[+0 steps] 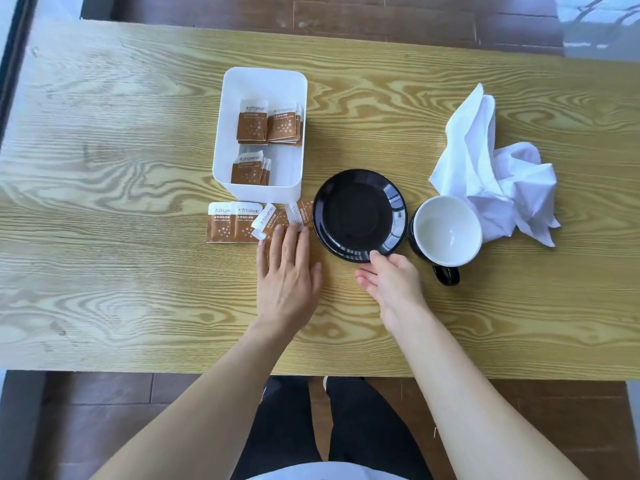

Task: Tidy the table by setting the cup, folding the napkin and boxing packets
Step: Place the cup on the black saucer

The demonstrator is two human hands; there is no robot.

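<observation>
A black saucer [359, 215] lies in the middle of the table. My right hand [391, 280] grips its near rim, thumb on top. Right of it stands a black cup [446, 232], white inside, handle toward me. A crumpled white napkin [495, 168] lies behind and right of the cup. A white box [262, 84] holds several brown sugar packets [252, 124]. More brown packets [235, 221] lie loose on the table in front of the box. My left hand [287, 271] rests flat, fingertips on the rightmost loose packets.
The wooden table [121, 133] runs wide to the left and toward me. Its near edge is just in front of my legs. Dark wooden floor shows beyond the far edge.
</observation>
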